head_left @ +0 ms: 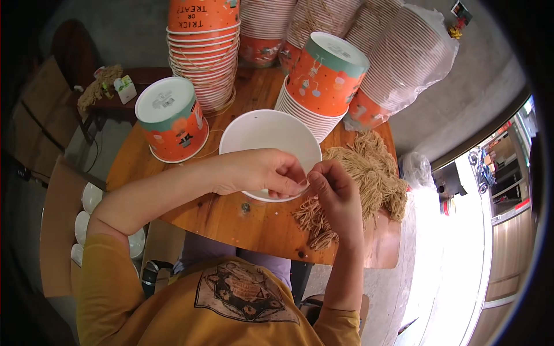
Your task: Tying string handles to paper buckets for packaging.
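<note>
A paper bucket (254, 138) with a white inside stands mouth up on the table in front of me. Over its near right rim my two hands meet. My left hand (276, 173) reaches across the bucket, thumb and fingers pinched on a thin cord. Right beside it, my right hand (334, 187) pinches the same cord, which barely shows between the fingertips. A loose heap of tan cords (369, 173) lies just right of my right hand, partly behind it. My left hand and wrist hide part of the bucket's near side.
An orange and green bucket (176, 127) stands upside down at the left. Behind it rises a tall bucket stack (202, 63) with cord handles. Another stack (326, 81) stands beyond my bucket, plastic-wrapped stacks (404, 57) behind. A cardboard box (57, 230) with white-bottomed buckets sits lower left.
</note>
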`<action>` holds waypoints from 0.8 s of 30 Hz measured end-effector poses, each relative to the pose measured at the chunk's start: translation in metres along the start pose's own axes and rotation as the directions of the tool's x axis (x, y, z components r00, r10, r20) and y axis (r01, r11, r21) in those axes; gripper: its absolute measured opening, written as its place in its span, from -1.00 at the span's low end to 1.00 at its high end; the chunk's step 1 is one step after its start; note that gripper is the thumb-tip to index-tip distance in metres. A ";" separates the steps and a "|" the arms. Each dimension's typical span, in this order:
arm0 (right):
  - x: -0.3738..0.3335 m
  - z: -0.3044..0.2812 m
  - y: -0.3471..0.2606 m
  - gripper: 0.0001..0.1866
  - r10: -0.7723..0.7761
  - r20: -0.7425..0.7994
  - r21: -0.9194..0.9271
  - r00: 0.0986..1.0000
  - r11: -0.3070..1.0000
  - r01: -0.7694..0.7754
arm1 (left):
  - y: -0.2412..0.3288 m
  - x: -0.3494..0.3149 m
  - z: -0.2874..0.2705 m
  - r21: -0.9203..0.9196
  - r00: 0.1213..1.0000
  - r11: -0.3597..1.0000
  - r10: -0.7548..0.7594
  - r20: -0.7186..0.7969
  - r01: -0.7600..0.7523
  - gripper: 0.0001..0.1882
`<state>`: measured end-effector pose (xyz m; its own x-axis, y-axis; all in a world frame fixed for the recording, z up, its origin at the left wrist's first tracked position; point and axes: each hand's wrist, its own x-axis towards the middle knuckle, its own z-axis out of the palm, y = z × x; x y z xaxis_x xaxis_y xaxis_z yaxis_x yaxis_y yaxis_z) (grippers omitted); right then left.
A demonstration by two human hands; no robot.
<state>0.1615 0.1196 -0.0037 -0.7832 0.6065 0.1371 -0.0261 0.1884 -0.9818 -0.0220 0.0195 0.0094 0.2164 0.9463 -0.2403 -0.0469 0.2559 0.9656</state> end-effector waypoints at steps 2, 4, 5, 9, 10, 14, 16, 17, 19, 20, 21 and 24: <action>0.002 -0.004 0.004 -0.85 0.019 0.038 0.013 0.999 1.000 -0.020 | 0.001 -0.001 0.000 -0.003 1.000 1.000 0.008 0.011 -0.008 -0.82; 0.003 -0.004 0.006 -0.86 0.015 0.075 0.019 0.997 1.000 -0.016 | 0.000 -0.003 0.004 -0.059 0.998 0.998 -0.024 -0.050 0.021 -0.83; 0.003 -0.004 0.002 -0.86 0.013 0.076 0.019 0.997 1.000 -0.015 | 0.000 -0.003 0.005 -0.058 0.998 0.998 -0.023 -0.052 0.020 -0.83; 0.006 0.001 -0.037 -0.88 0.058 0.205 0.069 0.977 0.995 -0.073 | -0.005 -0.001 0.011 -0.064 0.990 0.997 0.021 -0.140 -0.031 -0.88; 0.007 0.000 -0.045 -0.89 0.098 0.247 0.047 0.964 0.992 -0.113 | -0.003 0.000 0.013 -0.071 0.986 0.995 0.063 -0.155 -0.075 -0.90; 0.024 -0.005 -0.035 -0.90 0.135 0.341 0.144 0.930 0.970 -0.194 | -0.006 0.002 0.011 -0.053 0.991 0.994 0.093 -0.092 -0.098 -0.94; 0.033 -0.013 -0.028 -0.88 0.166 0.368 0.286 0.915 0.916 -0.281 | -0.007 0.002 0.008 -0.101 0.995 0.991 0.084 -0.056 -0.089 -0.94; 0.035 -0.012 -0.031 -0.84 0.186 0.358 0.346 0.915 0.884 -0.315 | -0.006 0.001 0.009 -0.100 0.995 0.991 0.085 -0.057 -0.090 -0.94; 0.043 -0.009 -0.034 -0.81 0.192 0.318 0.311 0.929 0.904 -0.293 | -0.005 -0.001 0.011 -0.086 0.997 0.996 0.020 -0.075 -0.026 -0.89; 0.047 -0.007 -0.035 -0.79 0.196 0.277 0.276 0.941 0.922 -0.273 | -0.005 -0.002 0.010 -0.086 0.997 0.996 0.021 -0.076 -0.027 -0.89; 0.050 -0.006 -0.035 -0.79 0.195 0.278 0.275 0.941 0.922 -0.273 | -0.006 -0.003 0.009 -0.105 0.997 0.994 0.029 -0.065 -0.036 -0.86; 0.058 -0.005 -0.035 -0.76 0.163 0.269 0.234 0.949 0.945 -0.229 | -0.003 -0.003 0.009 -0.120 0.998 0.991 0.057 -0.040 -0.061 -0.83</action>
<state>0.1205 0.1520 0.0392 -0.9148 0.3985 -0.0658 0.0095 -0.1415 -0.9899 -0.0135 0.0145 0.0084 0.1738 0.9665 -0.1889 -0.1769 0.2193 0.9595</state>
